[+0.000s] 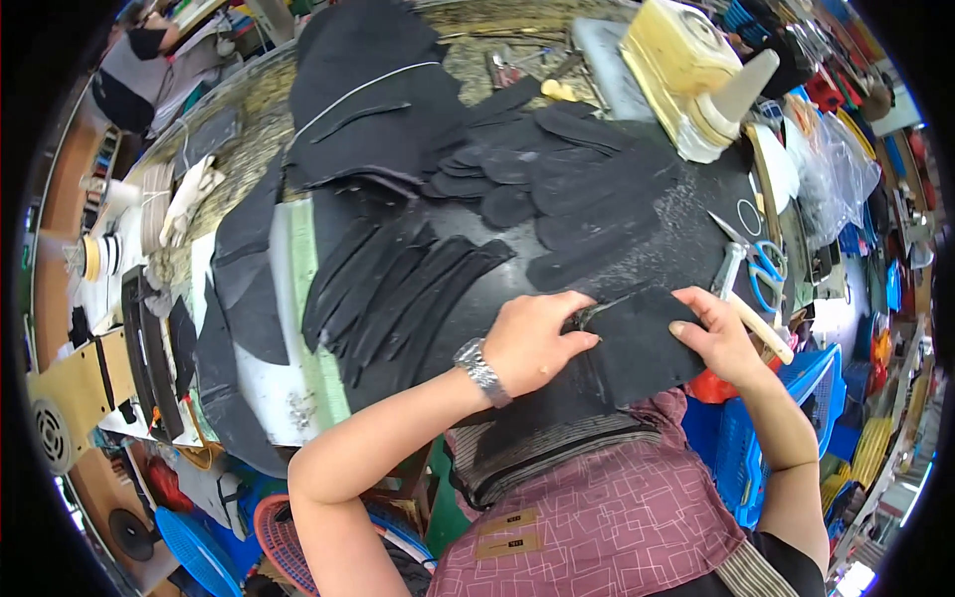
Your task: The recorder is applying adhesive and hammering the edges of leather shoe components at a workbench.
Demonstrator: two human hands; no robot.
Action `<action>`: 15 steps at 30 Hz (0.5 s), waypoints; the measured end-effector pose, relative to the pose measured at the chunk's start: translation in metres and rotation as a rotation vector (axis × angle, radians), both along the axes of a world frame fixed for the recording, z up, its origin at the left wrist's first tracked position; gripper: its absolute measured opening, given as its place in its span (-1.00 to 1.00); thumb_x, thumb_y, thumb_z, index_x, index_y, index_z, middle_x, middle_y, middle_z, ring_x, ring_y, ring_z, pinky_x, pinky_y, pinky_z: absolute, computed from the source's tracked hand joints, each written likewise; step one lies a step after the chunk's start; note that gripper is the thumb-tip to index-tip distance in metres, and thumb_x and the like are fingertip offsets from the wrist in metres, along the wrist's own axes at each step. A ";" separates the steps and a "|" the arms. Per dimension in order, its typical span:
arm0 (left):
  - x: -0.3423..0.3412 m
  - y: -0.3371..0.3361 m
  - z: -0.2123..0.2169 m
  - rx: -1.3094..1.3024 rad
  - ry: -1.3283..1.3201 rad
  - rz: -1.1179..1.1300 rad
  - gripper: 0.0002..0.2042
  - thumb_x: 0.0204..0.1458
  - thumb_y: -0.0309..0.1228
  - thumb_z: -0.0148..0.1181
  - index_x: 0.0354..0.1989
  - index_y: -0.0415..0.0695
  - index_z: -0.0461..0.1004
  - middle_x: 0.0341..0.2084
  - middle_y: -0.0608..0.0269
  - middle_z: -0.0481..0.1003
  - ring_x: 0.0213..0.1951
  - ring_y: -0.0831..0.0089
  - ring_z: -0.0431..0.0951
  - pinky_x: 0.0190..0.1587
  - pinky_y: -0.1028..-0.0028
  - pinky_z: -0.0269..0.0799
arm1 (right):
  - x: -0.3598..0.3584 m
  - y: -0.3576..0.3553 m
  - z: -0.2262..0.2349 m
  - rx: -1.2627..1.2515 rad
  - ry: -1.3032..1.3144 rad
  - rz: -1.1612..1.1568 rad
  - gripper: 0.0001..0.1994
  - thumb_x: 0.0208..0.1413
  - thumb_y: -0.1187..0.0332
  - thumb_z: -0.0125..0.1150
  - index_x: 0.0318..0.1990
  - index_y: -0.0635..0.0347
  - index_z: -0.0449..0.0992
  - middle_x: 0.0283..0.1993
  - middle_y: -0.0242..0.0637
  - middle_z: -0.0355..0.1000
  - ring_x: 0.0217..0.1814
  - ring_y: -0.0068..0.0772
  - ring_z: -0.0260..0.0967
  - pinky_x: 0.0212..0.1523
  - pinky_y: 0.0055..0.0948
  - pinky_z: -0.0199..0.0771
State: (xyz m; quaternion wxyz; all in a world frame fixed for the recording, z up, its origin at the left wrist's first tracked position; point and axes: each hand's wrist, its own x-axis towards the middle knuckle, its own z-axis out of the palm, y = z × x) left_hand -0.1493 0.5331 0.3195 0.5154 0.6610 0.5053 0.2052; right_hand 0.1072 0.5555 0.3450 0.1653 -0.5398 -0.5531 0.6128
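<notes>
1. Black leather piece [642,343] – flat, dark, roughly rectangular, lying at near edge of black work surface [696,214], just above the lap, between both hands.
2. Left hand [532,343] – palm down, fingers together and pressed flat on left edge of the piece, fingertips at a raised fold near its top left corner; not wrapped around anything. Metal wristwatch [482,371] on that wrist.
3. Right hand [721,338] – resting on right edge of the piece, fingers curled and close together, fingertips pinning the leather; whether thumb goes under the edge – cannot tell.
4. Just beside right hand: wooden-handled tool [761,333] lying at an angle, and blue-handled scissors [764,271] a little farther up.
5. Left of the hands: fan of long curved black strips [398,289], overlapping, on the same surface.
6. Farther up: pile of oval and rounded black cutouts [537,159], then a large black sheet [373,90] with a pale line across it.
7. Top right: cream-coloured machine [686,70] with a pale cone sticking out.
8. Below the piece: maroon patterned apron [597,517] over the lap.
9. Right, below table edge: blue plastic basket [816,383].
10. Far left: white board [269,378] with more black offcuts on it.
</notes>
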 end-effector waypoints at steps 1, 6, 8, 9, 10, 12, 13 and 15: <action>0.004 -0.002 -0.007 -0.002 -0.074 0.050 -0.65 -0.09 -0.31 0.25 -0.16 -0.26 0.48 -0.34 0.01 0.54 -0.31 0.21 0.56 -0.23 0.40 0.43 | 0.009 -0.001 -0.004 0.131 -0.104 0.094 -0.73 0.03 0.56 0.08 -0.07 0.29 0.37 -0.18 -0.32 0.43 -0.16 -0.56 0.35 -0.14 -0.54 0.36; 0.027 -0.013 -0.006 -0.153 -0.119 0.114 -0.80 -0.10 -0.34 0.19 -0.37 -0.22 0.53 -0.44 0.03 0.52 -0.37 0.14 0.54 -0.31 0.34 0.43 | 0.055 0.009 0.006 0.945 -0.549 0.259 -0.70 -0.08 0.48 0.20 -0.13 0.27 0.41 -0.21 -0.15 0.41 -0.20 -0.13 0.38 -0.20 -0.33 0.37; 0.035 -0.021 -0.010 0.107 0.076 0.206 -0.84 -0.12 -0.40 0.19 -0.37 -0.20 0.54 -0.48 0.06 0.50 -0.42 0.14 0.52 -0.34 0.33 0.43 | 0.066 0.020 0.009 1.133 -0.810 0.243 -0.68 -0.13 0.45 0.23 -0.15 0.25 0.41 -0.23 -0.15 0.40 -0.21 -0.07 0.37 -0.19 -0.25 0.35; 0.040 -0.026 -0.008 0.198 0.152 0.236 -0.87 -0.12 -0.44 0.19 -0.38 -0.17 0.54 -0.50 0.10 0.49 -0.45 0.15 0.51 -0.38 0.33 0.43 | 0.073 0.021 0.006 1.058 -0.825 0.279 -0.63 -0.15 0.48 0.22 -0.10 0.21 0.37 -0.24 -0.15 0.39 -0.21 -0.05 0.36 -0.18 -0.21 0.33; 0.042 -0.027 -0.007 0.188 0.157 0.235 -0.87 -0.12 -0.44 0.19 -0.38 -0.17 0.54 -0.50 0.10 0.49 -0.45 0.15 0.51 -0.38 0.33 0.43 | 0.079 0.020 0.002 1.048 -0.819 0.281 -0.63 -0.15 0.48 0.22 -0.10 0.21 0.37 -0.24 -0.15 0.39 -0.21 -0.05 0.36 -0.18 -0.21 0.33; 0.045 -0.028 -0.005 0.321 0.253 0.311 -0.83 -0.17 -0.49 0.26 -0.36 -0.22 0.54 -0.53 0.12 0.48 -0.54 0.30 0.50 -0.46 0.47 0.39 | 0.086 0.017 -0.007 0.729 -0.754 0.238 -0.56 -0.17 0.50 0.19 -0.04 0.18 0.31 -0.25 -0.12 0.39 -0.20 -0.04 0.36 -0.19 -0.20 0.34; 0.044 -0.027 -0.004 0.315 0.259 0.310 -0.83 -0.17 -0.49 0.26 -0.36 -0.22 0.54 -0.53 0.12 0.48 -0.54 0.30 0.50 -0.46 0.47 0.39 | 0.087 0.020 -0.011 0.734 -0.745 0.263 -0.51 -0.19 0.51 0.16 0.01 0.15 0.27 -0.25 -0.09 0.38 -0.20 -0.03 0.36 -0.20 -0.21 0.34; 0.038 -0.022 -0.002 0.179 0.192 0.316 -0.84 -0.15 -0.48 0.26 -0.36 -0.24 0.54 -0.53 0.15 0.51 -0.53 0.41 0.51 -0.43 0.50 0.40 | 0.086 0.025 -0.012 0.755 -0.713 0.286 -0.50 -0.19 0.51 0.16 0.02 0.15 0.27 -0.26 -0.09 0.38 -0.20 -0.03 0.36 -0.19 -0.21 0.34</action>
